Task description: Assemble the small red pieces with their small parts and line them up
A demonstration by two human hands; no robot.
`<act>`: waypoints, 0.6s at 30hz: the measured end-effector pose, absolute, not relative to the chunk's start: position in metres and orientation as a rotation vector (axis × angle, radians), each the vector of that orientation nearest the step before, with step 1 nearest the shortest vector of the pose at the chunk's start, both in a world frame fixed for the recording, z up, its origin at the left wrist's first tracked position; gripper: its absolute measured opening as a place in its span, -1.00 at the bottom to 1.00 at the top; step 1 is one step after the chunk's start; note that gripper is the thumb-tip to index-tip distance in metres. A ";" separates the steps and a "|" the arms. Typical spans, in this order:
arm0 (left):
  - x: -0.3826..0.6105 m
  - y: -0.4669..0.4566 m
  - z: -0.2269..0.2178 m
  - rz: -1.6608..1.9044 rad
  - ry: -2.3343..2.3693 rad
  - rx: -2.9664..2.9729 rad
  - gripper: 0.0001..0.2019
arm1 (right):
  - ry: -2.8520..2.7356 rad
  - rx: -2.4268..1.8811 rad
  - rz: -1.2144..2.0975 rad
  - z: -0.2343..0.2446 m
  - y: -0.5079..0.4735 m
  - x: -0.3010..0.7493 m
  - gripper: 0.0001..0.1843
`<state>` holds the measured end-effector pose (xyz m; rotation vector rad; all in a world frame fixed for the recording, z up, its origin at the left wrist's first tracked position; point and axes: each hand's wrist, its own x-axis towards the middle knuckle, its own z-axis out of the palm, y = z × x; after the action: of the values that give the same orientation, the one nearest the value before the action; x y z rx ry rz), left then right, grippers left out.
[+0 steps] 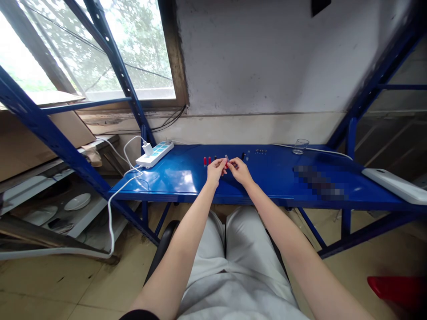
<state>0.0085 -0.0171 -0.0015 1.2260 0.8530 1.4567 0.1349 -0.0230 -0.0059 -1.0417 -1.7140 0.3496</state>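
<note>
A small tube (227,157), clear at its upper end and red lower down, is pinched between my two hands over the blue table (173,180). My left hand (216,171) closes on it from the left, and the fingers of my right hand (241,171) close on its red part. My fingertips hide much of it. Left of my hands, two red pieces (209,160) with clear ends stand side by side, near a small dark piece (215,157). Right of them are a black piece (243,156) and some clear pieces (247,155).
Several tiny metallic pieces (260,151) sit in rows farther back. A drinking glass (300,146) stands at the back right, with a blurred-out item (318,182) in front. A white power strip (155,154) lies left; a white flat object (396,184) lies at the right edge.
</note>
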 end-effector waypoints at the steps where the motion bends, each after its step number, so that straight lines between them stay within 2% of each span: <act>1: 0.008 -0.017 -0.002 1.463 0.861 1.229 -0.62 | -1.725 -1.038 0.357 -0.006 -0.023 0.135 -0.69; 7: 0.008 -0.015 -0.004 1.454 0.858 1.240 -0.65 | -1.806 -1.020 0.466 -0.009 -0.022 0.135 -0.69; 18: 0.006 -0.018 -0.001 1.474 0.833 1.195 -0.73 | -1.842 -1.055 0.391 -0.006 -0.025 0.134 -0.74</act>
<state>0.0065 -0.0177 -0.0012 1.1954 0.8325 1.4738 0.1336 -0.0249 -0.0065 -1.0552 -1.8420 0.3909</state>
